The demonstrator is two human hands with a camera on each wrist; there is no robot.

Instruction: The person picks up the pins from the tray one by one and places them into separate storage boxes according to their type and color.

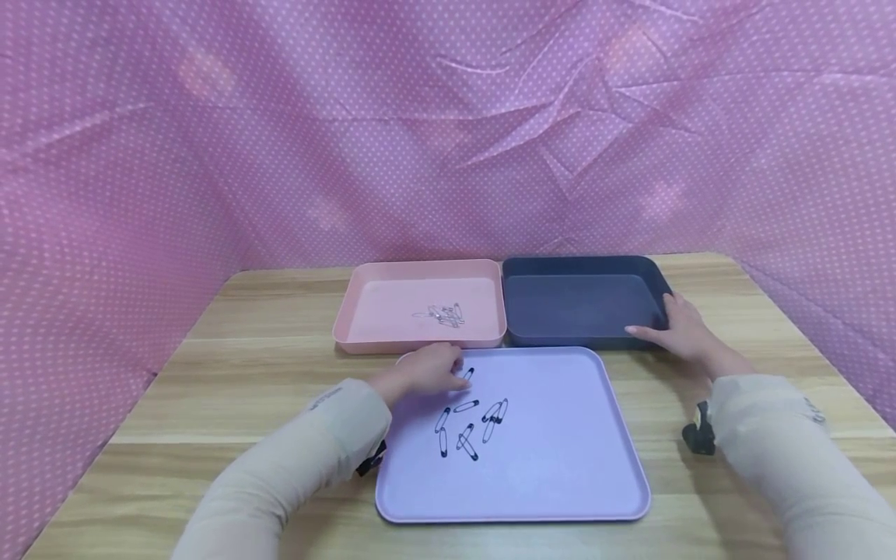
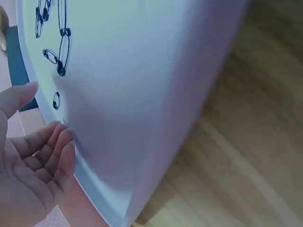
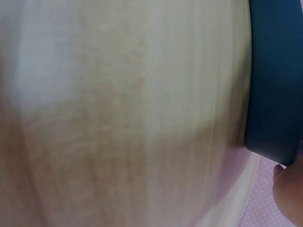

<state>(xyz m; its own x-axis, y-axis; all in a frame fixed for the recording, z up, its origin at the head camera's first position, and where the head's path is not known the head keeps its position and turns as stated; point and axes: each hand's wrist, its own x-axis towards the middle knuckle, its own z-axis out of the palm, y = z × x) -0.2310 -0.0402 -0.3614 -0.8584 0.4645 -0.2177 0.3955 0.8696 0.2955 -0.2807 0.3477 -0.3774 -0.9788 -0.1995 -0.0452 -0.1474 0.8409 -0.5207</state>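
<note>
My left hand (image 1: 428, 369) reaches over the far left part of the lilac tray (image 1: 560, 467). In the left wrist view its fingers (image 2: 64, 163) are loosely bent, the thumb stands apart and nothing shows between them. Just beyond the fingertips lies a safety pin with a black end (image 1: 470, 374). Several more black-ended safety pins (image 1: 467, 406) are scattered on the lilac tray, some overlapping. My right hand (image 1: 682, 334) holds the near right corner of the dark blue tray (image 1: 574, 303), thumb over the inside and fingers at the right wall.
A pink tray (image 1: 378, 311) stands left of the dark tray, with a small heap of silver safety pins (image 1: 446, 315) in it. All the trays are on a wooden table (image 1: 266, 342). Pink dotted cloth (image 1: 420, 155) hangs behind and at both sides.
</note>
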